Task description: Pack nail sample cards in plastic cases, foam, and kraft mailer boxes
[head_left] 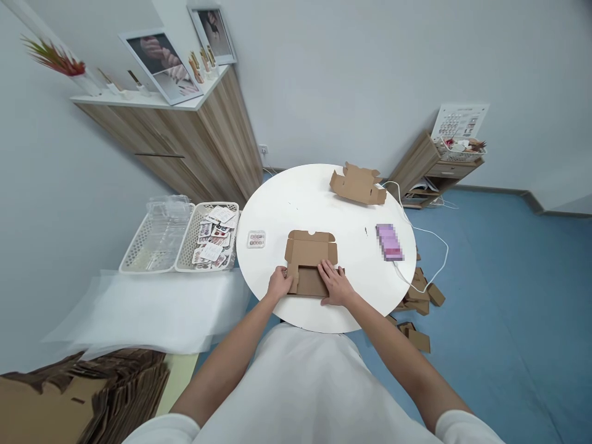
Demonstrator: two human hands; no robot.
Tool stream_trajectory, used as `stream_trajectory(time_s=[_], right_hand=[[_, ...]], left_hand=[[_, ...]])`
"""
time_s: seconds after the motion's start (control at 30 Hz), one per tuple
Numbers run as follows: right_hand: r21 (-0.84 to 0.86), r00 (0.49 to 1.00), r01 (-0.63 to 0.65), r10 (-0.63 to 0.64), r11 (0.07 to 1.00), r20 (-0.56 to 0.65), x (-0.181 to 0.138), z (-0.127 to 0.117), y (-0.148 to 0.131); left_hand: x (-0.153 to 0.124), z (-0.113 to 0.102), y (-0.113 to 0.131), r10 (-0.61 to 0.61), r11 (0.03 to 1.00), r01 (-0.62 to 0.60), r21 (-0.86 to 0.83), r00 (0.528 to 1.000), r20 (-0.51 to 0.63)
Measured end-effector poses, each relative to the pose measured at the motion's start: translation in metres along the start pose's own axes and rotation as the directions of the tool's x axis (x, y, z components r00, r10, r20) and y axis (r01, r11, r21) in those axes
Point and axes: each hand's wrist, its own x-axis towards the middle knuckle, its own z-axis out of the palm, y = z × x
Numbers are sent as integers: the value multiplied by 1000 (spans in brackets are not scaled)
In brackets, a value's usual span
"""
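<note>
Head view: a round white table (296, 194) holds a partly folded brown cardboard mailer box (311, 250) near the person, lid open. The right hand (336, 286), fingers spread, lies across the box's right side; the left hand (278, 283), fingers curled, grips its left edge.

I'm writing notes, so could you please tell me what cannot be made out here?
Head view:
Cardboard box: partly covered by the right hand.
Purple object: detail lost to pixelation.
Cardboard stack: cut off by left and bottom edges.
Basket cards: print too small to read.
</note>
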Motion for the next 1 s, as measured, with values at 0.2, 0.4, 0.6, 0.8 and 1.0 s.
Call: stream_trajectory(time_s=[0.2, 0.4, 0.6, 0.8, 1.0], right_hand=[[-35, 1000, -4, 4, 999, 9, -2, 0, -1], [-32, 1000, -15, 15, 999, -9, 0, 0, -4], [-45, 999, -34, 34, 998, -4, 1, -1, -1], [-41, 1000, -21, 21, 999, 5, 0, -1, 0], [7, 1000, -2, 2, 1000, -10, -3, -8, 0]], left_hand=[[-2, 1, -1, 65, 990, -72, 121, 996, 63], [-5, 7, 10, 99, 959, -90, 270, 995, -21], [-13, 2, 7, 158, 975, -156, 158, 987, 2], [-15, -16, 1, 409, 883, -451, 132, 876, 257], [-2, -13, 9, 341, 880, -424, 213, 877, 337]])
